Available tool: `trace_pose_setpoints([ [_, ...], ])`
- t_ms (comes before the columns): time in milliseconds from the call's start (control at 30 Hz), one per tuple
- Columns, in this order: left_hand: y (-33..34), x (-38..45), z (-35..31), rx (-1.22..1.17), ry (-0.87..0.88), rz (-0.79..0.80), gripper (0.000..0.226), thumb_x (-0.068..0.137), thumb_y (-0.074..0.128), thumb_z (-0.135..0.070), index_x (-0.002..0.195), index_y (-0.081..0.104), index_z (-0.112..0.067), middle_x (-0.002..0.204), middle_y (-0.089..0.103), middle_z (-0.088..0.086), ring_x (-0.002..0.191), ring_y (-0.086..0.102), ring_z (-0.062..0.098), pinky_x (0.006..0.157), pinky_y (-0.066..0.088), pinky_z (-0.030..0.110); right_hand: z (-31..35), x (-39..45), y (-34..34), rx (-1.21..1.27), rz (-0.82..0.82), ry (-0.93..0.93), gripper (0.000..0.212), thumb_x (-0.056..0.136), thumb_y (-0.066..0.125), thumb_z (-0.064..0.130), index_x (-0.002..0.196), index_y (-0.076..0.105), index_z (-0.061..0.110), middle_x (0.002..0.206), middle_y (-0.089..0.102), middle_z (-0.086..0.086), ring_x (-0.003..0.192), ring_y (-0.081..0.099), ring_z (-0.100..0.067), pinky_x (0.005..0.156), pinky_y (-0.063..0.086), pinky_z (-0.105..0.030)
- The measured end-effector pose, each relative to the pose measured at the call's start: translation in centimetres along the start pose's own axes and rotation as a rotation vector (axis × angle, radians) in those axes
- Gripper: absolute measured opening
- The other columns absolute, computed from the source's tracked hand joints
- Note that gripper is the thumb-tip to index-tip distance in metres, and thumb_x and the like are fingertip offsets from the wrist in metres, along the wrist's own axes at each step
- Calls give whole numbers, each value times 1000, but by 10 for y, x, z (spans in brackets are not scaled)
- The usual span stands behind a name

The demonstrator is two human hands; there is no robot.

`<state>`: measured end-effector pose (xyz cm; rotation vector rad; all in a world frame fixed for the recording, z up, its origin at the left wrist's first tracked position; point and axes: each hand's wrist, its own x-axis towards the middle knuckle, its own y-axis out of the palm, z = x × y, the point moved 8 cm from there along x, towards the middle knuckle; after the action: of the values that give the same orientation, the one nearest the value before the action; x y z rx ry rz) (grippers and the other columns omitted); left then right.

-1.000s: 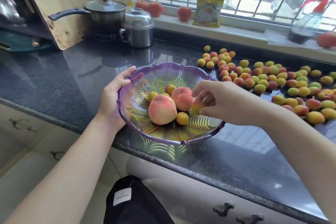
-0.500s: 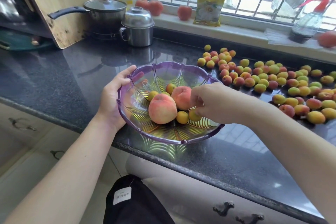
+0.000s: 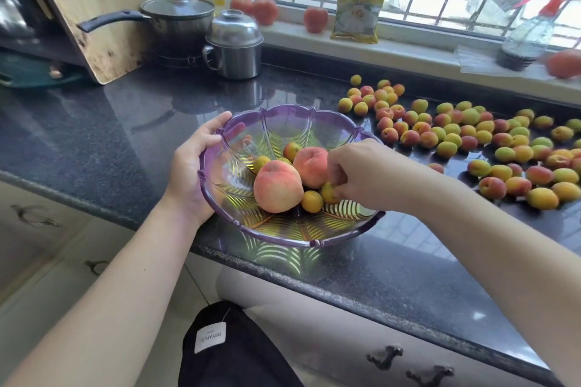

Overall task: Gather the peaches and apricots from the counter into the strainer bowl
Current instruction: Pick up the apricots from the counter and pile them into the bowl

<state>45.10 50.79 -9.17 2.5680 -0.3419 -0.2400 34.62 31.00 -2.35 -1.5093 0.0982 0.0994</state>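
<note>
A purple see-through strainer bowl sits on the dark counter near its front edge. Inside lie two peaches, the second peach behind the first, and several small apricots. My left hand grips the bowl's left rim, thumb over the edge. My right hand reaches into the bowl from the right, its curled fingertips pinching an apricot low beside the peaches. Many loose apricots are spread over the counter to the right.
A lidded pan and a steel pot stand at the back, beside a leaning wooden board. Tomatoes, a yellow packet and a spray bottle line the windowsill. Cabinet drawers lie below the counter edge.
My right hand has dropped from above the bowl down into it with the apricot, reaching the bowl's bottom beside the peaches. The left hand has stayed on the rim.
</note>
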Motion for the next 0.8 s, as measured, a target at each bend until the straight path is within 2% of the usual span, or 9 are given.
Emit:
trace_pose_setpoints([
  [67,-1,1,0,-8,-2,0,38,106,39,-13,136,64,-13,122,76,9,118,72,31,93,59,46,0,-1,0,-7,2,-5,15,85,70,16,87,59,25,95,62,-1,87,61,-24,78,57,-39],
  [133,-1,0,0,7,6,-11,39,107,39,-13,137,63,-13,123,75,9,119,72,31,92,59,45,-4,-5,-7,24,-80,-29,7,87,69,17,92,65,21,92,64,2,85,62,-20,77,58,-37],
  [233,0,-3,0,43,25,-22,38,108,38,-14,136,63,-14,126,74,9,120,71,31,91,60,45,-28,-29,-35,232,-460,-2,9,91,67,11,94,73,17,89,67,6,81,62,-13,73,56,-30],
  [300,2,-4,-1,95,59,-33,39,107,39,-15,137,64,-14,131,72,10,123,70,33,98,59,49,-60,-57,-47,331,-723,105,9,94,67,9,95,73,15,89,65,7,82,61,-11,72,53,-24],
  [400,15,-3,2,174,102,-34,41,102,41,-11,133,67,-17,137,70,11,125,69,33,111,52,56,-123,-83,-36,394,-876,345,9,97,63,12,99,72,12,92,66,2,84,62,-16,73,52,-27],
  [567,38,-7,18,167,102,-54,43,105,39,-5,135,66,-17,133,71,8,114,75,23,106,57,50,-173,-97,4,398,-958,546,11,97,60,12,99,69,5,98,66,-12,89,59,-24,75,41,-30],
  [700,30,-4,22,120,97,-86,43,103,41,-6,137,66,-14,133,72,12,122,71,34,109,53,58,-176,-84,33,429,-741,620,29,98,61,27,123,66,13,121,58,-11,111,55,-28,91,41,-34],
  [800,30,-5,22,106,99,-75,43,101,44,-9,138,65,-13,132,73,13,124,70,35,110,52,59,-173,-73,43,380,-602,603,45,93,68,32,136,60,19,128,51,-10,115,53,-29,96,44,-39],
])
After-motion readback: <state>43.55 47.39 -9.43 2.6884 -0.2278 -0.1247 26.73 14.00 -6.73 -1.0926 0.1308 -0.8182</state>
